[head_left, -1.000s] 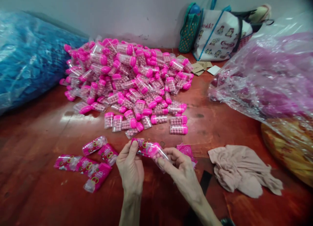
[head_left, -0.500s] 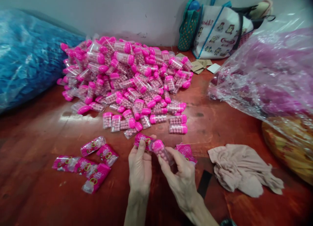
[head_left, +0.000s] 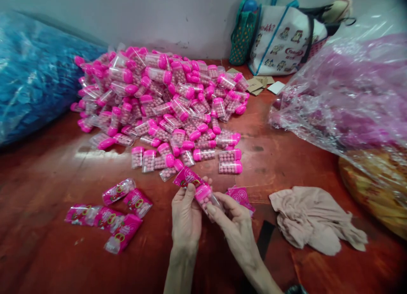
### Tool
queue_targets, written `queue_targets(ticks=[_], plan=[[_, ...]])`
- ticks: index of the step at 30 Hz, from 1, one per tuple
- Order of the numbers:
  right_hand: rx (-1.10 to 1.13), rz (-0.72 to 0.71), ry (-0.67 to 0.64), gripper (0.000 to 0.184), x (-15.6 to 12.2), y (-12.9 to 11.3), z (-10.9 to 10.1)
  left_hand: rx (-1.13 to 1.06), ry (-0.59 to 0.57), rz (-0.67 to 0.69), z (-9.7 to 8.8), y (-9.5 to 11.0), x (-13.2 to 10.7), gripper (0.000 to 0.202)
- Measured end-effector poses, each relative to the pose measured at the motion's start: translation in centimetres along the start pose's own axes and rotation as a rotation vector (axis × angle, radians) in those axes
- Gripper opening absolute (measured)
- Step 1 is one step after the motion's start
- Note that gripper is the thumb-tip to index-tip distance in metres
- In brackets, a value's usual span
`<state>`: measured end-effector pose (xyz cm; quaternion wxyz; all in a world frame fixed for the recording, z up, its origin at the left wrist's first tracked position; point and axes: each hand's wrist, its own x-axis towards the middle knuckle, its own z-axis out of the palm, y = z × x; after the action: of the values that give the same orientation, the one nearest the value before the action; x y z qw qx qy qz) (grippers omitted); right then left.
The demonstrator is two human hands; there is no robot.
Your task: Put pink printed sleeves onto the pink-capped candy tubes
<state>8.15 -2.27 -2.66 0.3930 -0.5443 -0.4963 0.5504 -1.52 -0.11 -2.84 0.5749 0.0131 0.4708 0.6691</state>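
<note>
My left hand [head_left: 187, 213] is closed on a pink printed wrapper sleeve [head_left: 188, 177], thumb on top. In my right hand [head_left: 233, 220] is a clear candy bottle [head_left: 205, 197] with a pink cap and small pink balls inside. Its capped end points up-left and meets the sleeve's near end; whether the cap is inside cannot be made out. Several wrapped bottles [head_left: 111, 217] lie to the left of my hands. Beyond my right hand rest flat pink sleeves [head_left: 239, 196], partly hidden by its fingers.
A big heap of pink-capped candy bottles [head_left: 159, 95] lies ahead, with a blue-filled plastic bag [head_left: 38, 73] at left. At right are a crumpled beige cloth [head_left: 314, 217], a clear bag with pink contents [head_left: 356, 86] and a yellowish round object [head_left: 375, 188]. A printed tote [head_left: 280, 40] stands by the wall.
The bottle in my right hand has moved up-left against the sleeve. My left hand has shifted slightly right, and the sleeve tilts more toward the bottle.
</note>
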Motion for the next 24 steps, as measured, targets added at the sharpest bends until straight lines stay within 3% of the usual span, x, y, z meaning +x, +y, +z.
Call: queue_targets(ticks=[3, 9, 20, 24], plan=[[0.0, -0.018, 0.049, 0.023, 0.1, 0.5, 0.0, 0.001, -0.047, -0.022, 0.2, -0.2, 0.0, 0.027], [-0.17, -0.26, 0.138, 0.024, -0.3, 1.0, 0.3, 0.013, -0.098, -0.009, 0.2, -0.5, -0.2, 0.023], [0.011, -0.125, 0.113, 0.02, -0.1, 0.6, 0.3, 0.011, -0.259, -0.147, -0.2, -0.1, -0.6, 0.042], [-0.019, -0.194, 0.132, 0.02, -0.3, 1.3, 0.6, 0.057, -0.247, -0.148, 0.1, -0.2, -0.6, 0.031]])
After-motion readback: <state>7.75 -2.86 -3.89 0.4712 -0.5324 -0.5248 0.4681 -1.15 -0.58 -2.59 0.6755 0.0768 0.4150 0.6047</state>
